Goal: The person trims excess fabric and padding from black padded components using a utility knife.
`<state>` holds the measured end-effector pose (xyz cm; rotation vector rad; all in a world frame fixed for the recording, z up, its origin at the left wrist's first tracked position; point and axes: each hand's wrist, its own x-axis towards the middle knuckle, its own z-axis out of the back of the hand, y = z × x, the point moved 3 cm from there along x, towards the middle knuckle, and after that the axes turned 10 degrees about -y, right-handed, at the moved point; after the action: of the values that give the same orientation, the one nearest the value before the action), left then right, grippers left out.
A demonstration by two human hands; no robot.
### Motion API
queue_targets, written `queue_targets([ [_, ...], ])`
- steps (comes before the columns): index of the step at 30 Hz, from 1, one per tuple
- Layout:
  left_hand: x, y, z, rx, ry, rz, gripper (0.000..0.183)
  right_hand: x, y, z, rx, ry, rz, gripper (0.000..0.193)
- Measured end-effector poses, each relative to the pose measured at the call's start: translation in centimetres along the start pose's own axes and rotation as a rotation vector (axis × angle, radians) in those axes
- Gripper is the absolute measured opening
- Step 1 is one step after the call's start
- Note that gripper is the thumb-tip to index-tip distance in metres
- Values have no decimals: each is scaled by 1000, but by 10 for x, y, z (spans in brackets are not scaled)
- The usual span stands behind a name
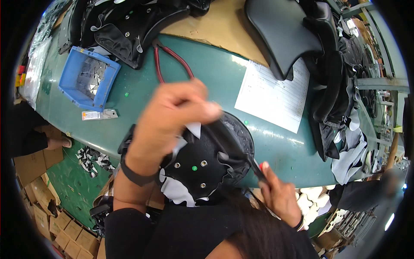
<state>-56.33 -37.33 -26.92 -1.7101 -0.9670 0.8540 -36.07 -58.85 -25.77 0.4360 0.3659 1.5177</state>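
Observation:
On the bench in front of me, close to my body, lies a rounded black seat pad (185,175), underside up, with metal-rimmed holes and a green dot. Its black cover (235,166) is loose at the edge and shows pale grey backing. Over the far left part of the pad is my left hand (177,108), fingers curled closed and slightly smeared; what they pinch is hidden. My right hand (280,196) grips a slim dark hand tool (256,168) with a bit of red at the thumb. The tool's tip meets the pad's right edge.
Red-handled pliers (172,56) lie beyond my left hand. A blue bin (113,71) of small metal pieces stands at left, near a metal strip (100,115). A printed sheet (271,97), a finished black pad (280,30) and piled covers (330,95) occupy the right. Another person stands far right.

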Motion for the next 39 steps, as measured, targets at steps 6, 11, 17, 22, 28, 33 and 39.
queue_targets([
  [6, -11, -3, -15, 703, 127, -385, 16, 35, 1, 2, -89, 18, -104, 52],
  [11, -12, 16, -35, 1235, 257, -389, 25, 79, -5, 7, -177, 173, 86, 52],
  [17, 10, -17, 0, 64, -247, -677, 17, 4, 5, -7, 48, 143, -199, 52],
  [22, -9, -3, -37, 629, 199, -441, 22, 11, 3, 2, 5, 168, -153, 51],
  [28, -36, 23, -46, 1073, 429, -426, 20, 35, -6, 12, -104, 240, -6, 53],
  [33, -21, 9, -24, -149, 20, -555, 15, -21, -8, 10, -4, 144, -1, 55],
  [39, -49, 20, -61, 880, 395, -427, 20, 5, -15, 26, -133, 328, -93, 49],
])
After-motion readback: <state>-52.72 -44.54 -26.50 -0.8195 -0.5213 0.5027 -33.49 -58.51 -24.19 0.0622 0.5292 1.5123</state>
